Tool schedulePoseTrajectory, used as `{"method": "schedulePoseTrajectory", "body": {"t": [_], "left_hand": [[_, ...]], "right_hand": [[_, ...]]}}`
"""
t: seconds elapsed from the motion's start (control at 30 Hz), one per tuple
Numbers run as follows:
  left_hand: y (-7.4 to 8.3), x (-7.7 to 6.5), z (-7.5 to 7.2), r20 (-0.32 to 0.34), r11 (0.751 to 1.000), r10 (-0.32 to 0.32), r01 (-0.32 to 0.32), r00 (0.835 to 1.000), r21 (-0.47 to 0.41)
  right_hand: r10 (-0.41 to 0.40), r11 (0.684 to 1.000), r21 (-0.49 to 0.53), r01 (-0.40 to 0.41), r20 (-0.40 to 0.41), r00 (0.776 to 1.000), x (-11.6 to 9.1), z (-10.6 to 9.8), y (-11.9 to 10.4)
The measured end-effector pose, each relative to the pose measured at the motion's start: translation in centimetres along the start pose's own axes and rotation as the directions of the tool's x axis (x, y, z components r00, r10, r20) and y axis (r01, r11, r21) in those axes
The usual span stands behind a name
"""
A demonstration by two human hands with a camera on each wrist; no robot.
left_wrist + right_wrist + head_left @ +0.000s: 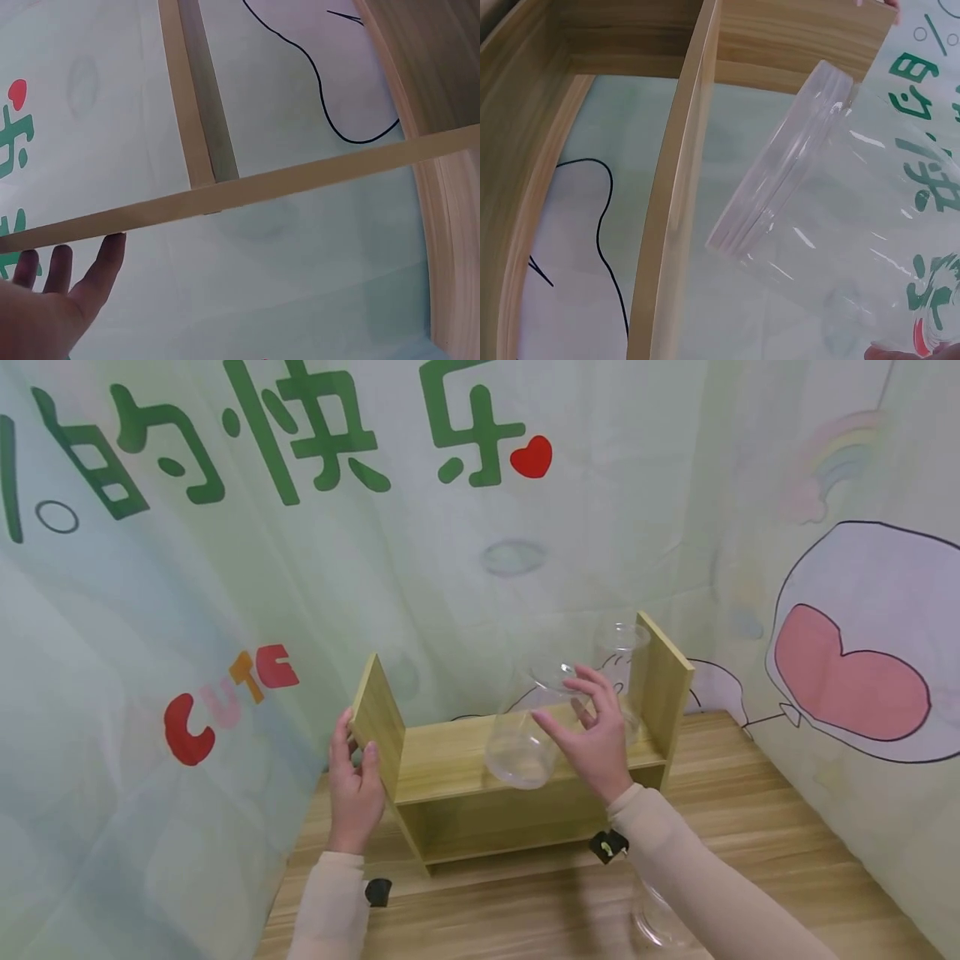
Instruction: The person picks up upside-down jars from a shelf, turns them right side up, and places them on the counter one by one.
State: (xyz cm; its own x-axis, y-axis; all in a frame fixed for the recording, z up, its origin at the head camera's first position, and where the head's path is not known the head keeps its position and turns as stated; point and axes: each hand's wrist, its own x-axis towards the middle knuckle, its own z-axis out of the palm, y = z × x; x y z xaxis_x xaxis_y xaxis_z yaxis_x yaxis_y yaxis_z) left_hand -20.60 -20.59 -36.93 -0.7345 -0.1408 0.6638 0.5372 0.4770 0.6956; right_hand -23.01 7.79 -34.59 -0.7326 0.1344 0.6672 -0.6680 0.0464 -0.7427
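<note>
A printed fabric backdrop (300, 593) fills the upper frame above the wood-grain tabletop (480, 902). The two-tier wooden shelf (442, 752) stands at centre.

From the lower right, the right forearm (705, 877) slants up and leftward; the left forearm (330, 897) rises nearly upright at lower left.

A clear plastic jar (517, 768) hangs tilted over the upper board, base toward lower left; the right hand (596, 739) clamps its upper end between thumb and bent fingers. A second jar (621, 647) stands by the right end panel.

The left hand (356, 793), thumb and fingers apart, touches the left end panel's edge.
</note>
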Motion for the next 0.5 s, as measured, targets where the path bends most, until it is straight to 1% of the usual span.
{"method": "schedulePoseTrajectory", "body": {"t": [0.13, 0.23, 0.3, 0.37, 0.43, 0.5], "left_hand": [[0.1, 0.0, -0.1, 0.001, 0.999, -0.02, 0.02, 1.0, -0.033], [0.3, -0.2, 0.0, -0.011, 0.997, -0.058, 0.057, 0.998, -0.056], [0.3, -0.3, 0.2, -0.035, 0.995, -0.073, 0.07, 0.997, -0.075], [0.1, -0.5, 0.3, -0.07, 0.99, -0.098, 0.089, 0.993, -0.112], [-0.3, -0.7, 0.6, -0.107, 0.98, -0.13, 0.111, 0.986, -0.168], [-0.7, -1.2, 0.8, -0.148, 0.971, -0.151, 0.119, 0.977, -0.206]], "right_hand": [[0.027, 0.998, 0.06, -0.026, -0.012, 1.0, -0.4, -0.2, 0.1], [0.04, 0.995, 0.091, -0.037, -0.026, 0.999, -0.7, -0.6, 0.9], [0.037, 0.993, 0.116, -0.033, -0.032, 0.999, -0.9, -0.9, 1.5], [0.031, 0.99, 0.135, -0.026, -0.036, 0.999, -1.1, -1.1, 2.0], [0.028, 0.988, 0.151, -0.023, -0.036, 0.999, -1.2, -1.3, 2.2], [0.031, 0.987, 0.16, -0.024, -0.04, 0.999, -1.4, -1.5, 2.3]]}}
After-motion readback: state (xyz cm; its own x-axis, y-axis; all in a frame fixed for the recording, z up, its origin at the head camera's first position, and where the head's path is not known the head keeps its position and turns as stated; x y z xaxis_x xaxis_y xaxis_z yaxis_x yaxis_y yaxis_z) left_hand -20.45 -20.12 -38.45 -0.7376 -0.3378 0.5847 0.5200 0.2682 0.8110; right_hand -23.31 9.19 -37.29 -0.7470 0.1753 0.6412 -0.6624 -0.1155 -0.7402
